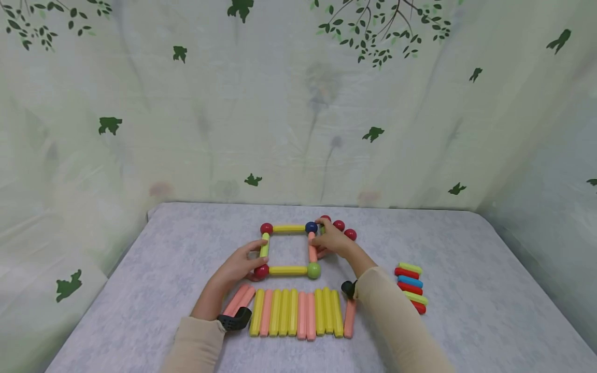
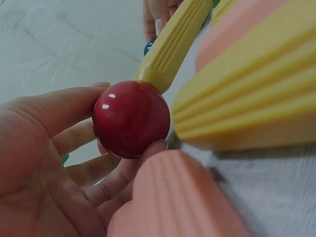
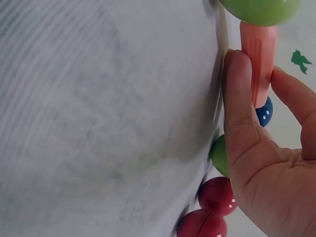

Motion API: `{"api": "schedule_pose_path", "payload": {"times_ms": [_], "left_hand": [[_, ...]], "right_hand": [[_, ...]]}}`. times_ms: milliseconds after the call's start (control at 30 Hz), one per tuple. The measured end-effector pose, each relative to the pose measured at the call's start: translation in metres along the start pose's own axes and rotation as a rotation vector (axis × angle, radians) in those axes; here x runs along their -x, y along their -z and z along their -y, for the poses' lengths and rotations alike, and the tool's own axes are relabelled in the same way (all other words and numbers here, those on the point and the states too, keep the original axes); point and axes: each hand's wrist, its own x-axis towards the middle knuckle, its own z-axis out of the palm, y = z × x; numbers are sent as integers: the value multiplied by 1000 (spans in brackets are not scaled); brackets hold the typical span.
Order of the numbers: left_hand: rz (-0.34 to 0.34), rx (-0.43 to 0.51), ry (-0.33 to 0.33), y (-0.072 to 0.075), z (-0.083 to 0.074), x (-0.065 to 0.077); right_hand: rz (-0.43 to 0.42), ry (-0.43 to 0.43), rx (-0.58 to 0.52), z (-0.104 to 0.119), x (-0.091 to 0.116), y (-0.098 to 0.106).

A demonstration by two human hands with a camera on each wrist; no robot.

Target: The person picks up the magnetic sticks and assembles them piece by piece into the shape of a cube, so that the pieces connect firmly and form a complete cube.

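Observation:
A square frame of sticks and balls lies on the table. Its near-left corner is a red ball (image 1: pixel 261 271), which my left hand (image 1: pixel 239 265) holds with thumb and fingers round it; one finger reaches the light-green stick (image 1: pixel 265 245) on the left side. On the right side my right hand (image 1: pixel 335 240) pinches a pink stick (image 3: pixel 259 61) between thumb and fingers. That stick runs between a blue ball (image 1: pixel 311 227) and a light-green ball (image 1: pixel 314 270). Yellow sticks (image 1: pixel 288 270) form the near and far sides. Another red ball (image 1: pixel 266 229) marks the far-left corner.
Before the frame lies a row of yellow (image 1: pixel 284 312) and pink sticks (image 1: pixel 302 316). Loose red balls (image 1: pixel 350 234) and a green ball (image 3: pixel 220 155) sit beyond my right hand. Short coloured sticks (image 1: pixel 410 281) are stacked at the right. A leaf-patterned curtain (image 1: pixel 298 103) hangs behind.

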Motion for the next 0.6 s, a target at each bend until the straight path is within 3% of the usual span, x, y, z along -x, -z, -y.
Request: {"api": "schedule_pose_path", "payload": {"times_ms": [300, 600], "left_hand": [[44, -4, -32, -13, -6, 2], [48, -88, -46, -19, -11, 1]], "right_hand": [[-26, -8, 38, -8, 4, 9], [-39, -18, 46, -12, 8, 14]]}}
